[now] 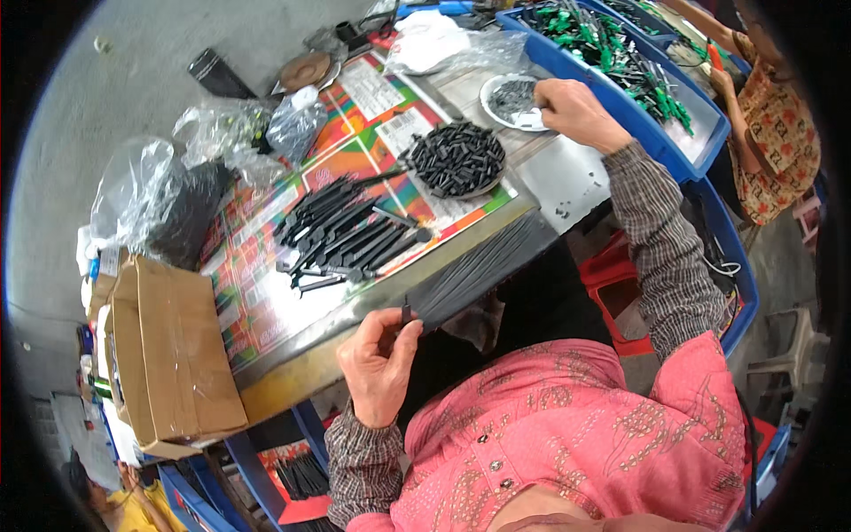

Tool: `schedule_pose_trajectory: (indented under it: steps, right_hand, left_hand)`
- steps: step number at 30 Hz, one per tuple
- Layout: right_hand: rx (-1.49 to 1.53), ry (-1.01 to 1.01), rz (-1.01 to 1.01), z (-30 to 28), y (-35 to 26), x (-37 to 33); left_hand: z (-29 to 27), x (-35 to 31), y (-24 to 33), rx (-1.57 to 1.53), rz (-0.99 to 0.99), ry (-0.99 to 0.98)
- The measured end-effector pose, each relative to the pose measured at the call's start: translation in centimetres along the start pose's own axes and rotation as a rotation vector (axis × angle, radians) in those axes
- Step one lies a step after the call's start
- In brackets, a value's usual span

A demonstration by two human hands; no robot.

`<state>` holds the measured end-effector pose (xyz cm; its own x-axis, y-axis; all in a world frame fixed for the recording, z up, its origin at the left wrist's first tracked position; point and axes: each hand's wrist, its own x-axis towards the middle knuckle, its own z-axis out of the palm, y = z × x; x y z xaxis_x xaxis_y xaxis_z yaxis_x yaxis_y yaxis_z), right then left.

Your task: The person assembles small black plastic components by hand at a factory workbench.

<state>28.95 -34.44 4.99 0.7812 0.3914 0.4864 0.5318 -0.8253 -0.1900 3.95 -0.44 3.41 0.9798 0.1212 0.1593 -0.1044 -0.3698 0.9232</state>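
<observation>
A big table (266, 395) fills the middle of the frame. Left of centre lies a pile of long black sticks (341, 232); to its upper right is a heap of short black bits (454, 158). The left hand (377, 363), low in the middle, pinches with thumb and finger. The right hand (576, 111), upper right, curls by a white dish (485, 96); I can't tell if it holds anything. Smallest is the left hand's small black piece (406, 309), near the table's front edge. It looks light, stiff, maybe slippery, so pinch its sides. Fingertips hide its bottom.
</observation>
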Motion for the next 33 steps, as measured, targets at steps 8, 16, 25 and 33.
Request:
schedule_pose_trajectory:
  steps: [8, 16, 25, 33]
  right_hand:
    - [0.863, -0.109, 0.122, -2.0, -11.3, -4.8]
    - [1.401, -0.290, 0.251, -1.6, -19.6, -8.1]
    - [1.719, -0.379, 0.333, -1.0, -22.7, -8.4]
    - [1.763, -0.417, 0.376, -0.2, -23.1, -8.5]
  left_hand:
    - [0.2, -0.8, 1.2, -0.110, -0.060, -0.071]
    - [0.9, -1.9, 1.4, -0.209, -0.087, -0.113]
    - [1.0, -2.6, 1.0, -0.224, -0.064, -0.056]
    - [1.1, -2.9, 0.4, -0.231, -0.010, -0.057]
